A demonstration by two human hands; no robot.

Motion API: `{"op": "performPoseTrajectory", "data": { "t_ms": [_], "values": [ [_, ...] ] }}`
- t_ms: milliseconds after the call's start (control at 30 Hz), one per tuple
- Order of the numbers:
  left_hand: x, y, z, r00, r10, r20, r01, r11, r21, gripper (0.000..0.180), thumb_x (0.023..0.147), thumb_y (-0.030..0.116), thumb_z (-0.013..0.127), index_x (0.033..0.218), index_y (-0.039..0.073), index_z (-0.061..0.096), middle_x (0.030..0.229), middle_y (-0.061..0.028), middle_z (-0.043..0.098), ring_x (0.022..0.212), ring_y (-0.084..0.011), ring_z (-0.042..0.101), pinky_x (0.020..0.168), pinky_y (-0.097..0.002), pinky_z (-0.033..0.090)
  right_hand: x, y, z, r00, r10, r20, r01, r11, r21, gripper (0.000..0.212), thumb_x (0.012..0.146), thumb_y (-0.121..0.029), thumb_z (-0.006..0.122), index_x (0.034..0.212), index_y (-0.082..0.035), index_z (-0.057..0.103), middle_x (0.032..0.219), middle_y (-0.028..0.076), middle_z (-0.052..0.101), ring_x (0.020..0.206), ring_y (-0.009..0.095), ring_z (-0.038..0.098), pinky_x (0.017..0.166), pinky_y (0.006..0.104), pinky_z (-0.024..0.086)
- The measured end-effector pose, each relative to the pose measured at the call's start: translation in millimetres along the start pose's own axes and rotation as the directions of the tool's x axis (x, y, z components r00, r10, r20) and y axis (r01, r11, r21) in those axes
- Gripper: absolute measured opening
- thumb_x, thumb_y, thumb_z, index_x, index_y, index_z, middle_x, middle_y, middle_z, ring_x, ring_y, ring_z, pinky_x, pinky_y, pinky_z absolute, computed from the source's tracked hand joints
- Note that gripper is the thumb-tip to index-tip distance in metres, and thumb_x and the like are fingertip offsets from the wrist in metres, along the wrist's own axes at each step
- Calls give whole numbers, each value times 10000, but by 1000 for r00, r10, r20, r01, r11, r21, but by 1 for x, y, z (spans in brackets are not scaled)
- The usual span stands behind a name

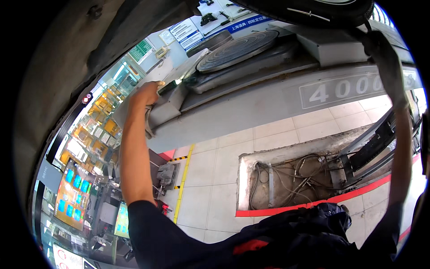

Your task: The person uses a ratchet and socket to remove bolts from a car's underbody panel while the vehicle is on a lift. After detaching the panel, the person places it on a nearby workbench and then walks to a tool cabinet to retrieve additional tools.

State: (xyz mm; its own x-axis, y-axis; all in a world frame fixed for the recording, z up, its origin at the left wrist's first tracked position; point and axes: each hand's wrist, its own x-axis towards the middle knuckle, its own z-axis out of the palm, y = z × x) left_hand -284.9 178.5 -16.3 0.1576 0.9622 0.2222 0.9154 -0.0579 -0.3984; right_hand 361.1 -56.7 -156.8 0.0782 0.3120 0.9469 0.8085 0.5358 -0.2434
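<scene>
My left hand is reached out at the left end of a grey lift platform, its fingers curled closed. Just beyond the fingertips is a dark, slim flashlight with a bright end, apparently in this hand. A grey strip like cloth hangs below the wrist, against the platform's end. My right hand is raised at the far right, beside a black tire overhead. It is dim there, and its fingers do not show clearly. A round ridged turntable plate lies on the platform between my hands.
A rectangular floor pit with cables and hoses lies below, edged by red tape. A dark vehicle underside hangs over the left. Beyond are a screen, a glass partition and a wall with tools. Yellow tape crosses the tiles.
</scene>
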Motion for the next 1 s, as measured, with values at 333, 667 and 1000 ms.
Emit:
{"op": "performPoseTrajectory", "data": {
  "t_ms": [333, 667, 1000],
  "values": [
    [-196, 304, -1, 813, -189, -551, -560, -513, -650, 463, 1068, 438, 488, 1316, 57, 575, 1044, -78, 649, 849, -211, 632, 922, -452, 529, -92, -143, 117, 978, -76, -192, 129, 951, 282, 305, 838, -40, 791, 1098, -17, 633, 941, 85, 690, 806, 162, 689, 744, 304, 534],
    [-198, 284, -48, 711, -94, -697, -519, -739, -429, 316, 1087, 389, 455, 1025, 87, 529, 712, 39, 360, 548, -83, 334, 550, -276, 360, -107, -207, 182, 784, 221, 581, -377, -573, 728, 657, 902, -148, 759, 1391, -47, 332, 1276, 236, 615, 1052, 308, 690, 780, 411, 643],
    [-211, 223, -93, 702, -169, -692, -677, -459, -576, 333, 1092, 382, 446, 1013, 74, 545, 704, 37, 373, 531, -64, 324, 506, -252, 348, -70, -263, 212, 988, 43, 145, -147, 503, 852, 295, 988, -112, 642, 1274, -40, 645, 1159, 137, 702, 944, 192, 704, 801, 304, 570]
  ]
}}
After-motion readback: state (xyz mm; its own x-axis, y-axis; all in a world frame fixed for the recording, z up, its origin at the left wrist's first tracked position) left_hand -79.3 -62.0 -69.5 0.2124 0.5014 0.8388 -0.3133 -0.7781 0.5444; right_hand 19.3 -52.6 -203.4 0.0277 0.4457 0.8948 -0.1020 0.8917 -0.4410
